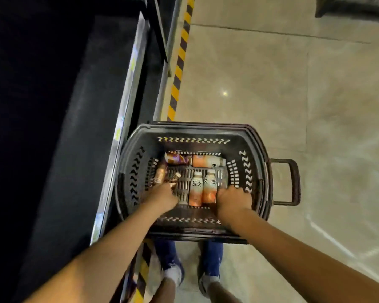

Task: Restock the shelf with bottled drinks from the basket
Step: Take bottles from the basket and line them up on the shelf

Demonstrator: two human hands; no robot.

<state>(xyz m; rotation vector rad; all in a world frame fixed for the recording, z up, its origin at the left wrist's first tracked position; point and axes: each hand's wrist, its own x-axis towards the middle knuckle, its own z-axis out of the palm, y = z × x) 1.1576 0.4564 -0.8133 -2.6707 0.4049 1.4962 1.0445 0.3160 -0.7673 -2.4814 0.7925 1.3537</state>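
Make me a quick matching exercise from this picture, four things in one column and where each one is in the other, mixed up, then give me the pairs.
Things:
1. pair of orange bottles
2. basket handle
3. shelf
4. striped floor tape

Places:
A. sticking out from the basket's right side
B. along the floor beside the shelf base
C. lying side by side between the two hands
D. left of the basket

Pairs: 1-C, 2-A, 3-D, 4-B

I see the tiled floor (271,84); the black basket (256,145) stands on it, beside striped tape (179,62).
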